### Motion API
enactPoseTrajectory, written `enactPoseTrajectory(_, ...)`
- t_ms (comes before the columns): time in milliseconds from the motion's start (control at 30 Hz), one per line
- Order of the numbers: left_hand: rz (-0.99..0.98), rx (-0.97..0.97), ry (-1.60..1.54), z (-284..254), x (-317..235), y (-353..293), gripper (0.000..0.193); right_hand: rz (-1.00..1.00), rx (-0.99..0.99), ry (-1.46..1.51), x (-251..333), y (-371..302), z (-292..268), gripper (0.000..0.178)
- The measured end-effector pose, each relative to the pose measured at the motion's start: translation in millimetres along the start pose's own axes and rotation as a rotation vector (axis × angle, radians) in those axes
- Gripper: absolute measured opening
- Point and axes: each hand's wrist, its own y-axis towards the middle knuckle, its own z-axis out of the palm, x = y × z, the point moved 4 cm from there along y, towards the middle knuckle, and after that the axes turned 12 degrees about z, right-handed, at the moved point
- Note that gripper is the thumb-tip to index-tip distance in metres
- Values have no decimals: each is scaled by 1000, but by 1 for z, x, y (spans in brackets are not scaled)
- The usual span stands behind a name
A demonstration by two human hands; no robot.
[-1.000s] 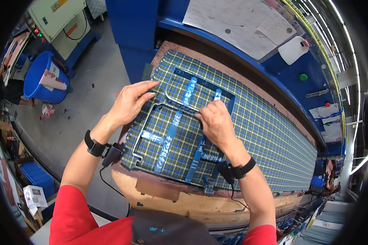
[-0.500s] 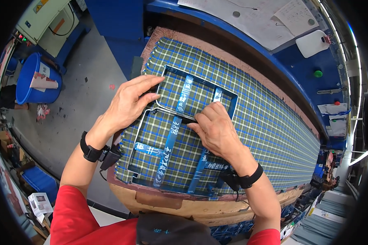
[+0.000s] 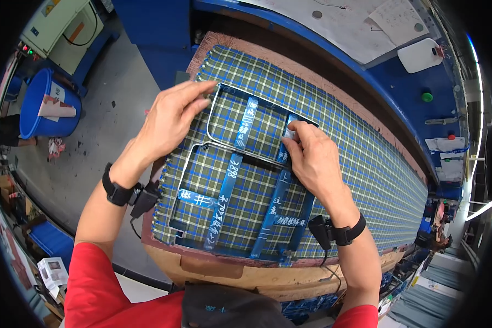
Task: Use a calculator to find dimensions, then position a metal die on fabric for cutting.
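Two blue-barred metal cutting dies lie side by side on a stack of green, blue and white plaid fabric (image 3: 361, 180). The smaller, far cutting die (image 3: 247, 123) has two crossbars with white handwriting. The larger, near cutting die (image 3: 224, 191) almost meets its front edge. At the far die's left corner is my left hand (image 3: 172, 117), its thumb and fingers apart and its index fingertip by the rim. My right hand (image 3: 317, 161) has its thumb and curled fingers closed at the far die's right crossbar; the hand hides the die's right end.
The fabric lies on a brown board (image 3: 213, 45) above a wooden front edge (image 3: 240, 280). A blue machine frame (image 3: 399, 87) with papers and a green button runs along the far side. On the floor at left stands a blue bin (image 3: 52, 117).
My right hand has moved right from the far die's front edge to its right crossbar. My left hand has drawn slightly up and left. The far die has shifted slightly.
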Motion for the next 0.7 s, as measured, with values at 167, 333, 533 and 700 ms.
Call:
enactPoseTrajectory(167, 172, -17, 323, 1, 22, 41, 17, 83, -24, -43, 7, 4, 7, 39)
enactPoseTrajectory(333, 186, -7, 282, 11, 35, 51, 7, 235, 48, -136, 10, 6, 14, 52)
enactPoseTrajectory(533, 186, -13, 293, 14, 41, 48, 8, 339, 86, -124, 16, 10, 12, 55)
enactPoseTrajectory(700, 236, -19, 310, 17, 39, 49, 8, 405, 113, -50, 13, 10, 16, 51)
